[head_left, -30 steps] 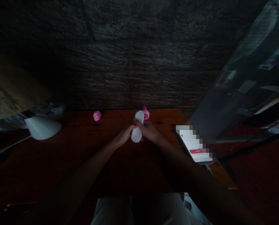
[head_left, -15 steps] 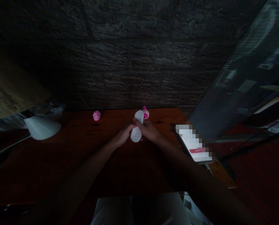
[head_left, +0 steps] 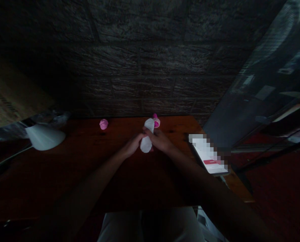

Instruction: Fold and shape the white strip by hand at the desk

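Observation:
Both hands hold a long, soft white thing, which looks like a sock point(head_left: 146, 144), over the desk. My left hand point(head_left: 135, 144) is closed on its left edge, near the middle. My right hand point(head_left: 161, 139) grips it from the right, with the thumb across the front. Some fingers are hidden behind the white cloth. Just beyond my right hand lies a small pink and magenta bundle point(head_left: 156, 123), partly covered by the sock. Farther left rests a round pink bundle point(head_left: 103, 124), apart from both hands.
The wooden desk point(head_left: 119, 188) stands against a dark brick wall point(head_left: 139, 60). A lit phone point(head_left: 210, 158) lies at the right side. On the left are a white lamp-like cone point(head_left: 45, 137) with a cable, clear plastic, and a cardboard box point(head_left: 11, 90).
Hands and sock keep almost the same pose. The whole view has shifted very slightly.

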Motion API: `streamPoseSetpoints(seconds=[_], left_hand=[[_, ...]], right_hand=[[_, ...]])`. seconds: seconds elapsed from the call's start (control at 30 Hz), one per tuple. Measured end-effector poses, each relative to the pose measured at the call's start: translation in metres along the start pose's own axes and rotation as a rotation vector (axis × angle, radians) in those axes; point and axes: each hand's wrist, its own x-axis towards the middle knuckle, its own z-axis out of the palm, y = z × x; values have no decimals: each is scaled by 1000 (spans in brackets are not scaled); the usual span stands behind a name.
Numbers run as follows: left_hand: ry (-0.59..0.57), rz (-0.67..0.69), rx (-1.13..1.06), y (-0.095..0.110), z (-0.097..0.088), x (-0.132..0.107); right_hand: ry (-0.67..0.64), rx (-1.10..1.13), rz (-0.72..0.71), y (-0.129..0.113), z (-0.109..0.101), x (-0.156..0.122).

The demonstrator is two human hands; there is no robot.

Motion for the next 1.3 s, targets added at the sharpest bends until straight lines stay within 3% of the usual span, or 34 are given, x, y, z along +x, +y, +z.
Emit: streamPoseSetpoints(seconds=[0.63,1.03,1.3], left_hand=[[85,37,133,-2,-2,0],[42,56,202,0,-1,-1],[81,15,206,7,4,-4]], right_hand=[[6,-24,0,0,-2,0],[-1,-49,51,-6,-2,-2],[10,-83,48,-2,-3,0]])
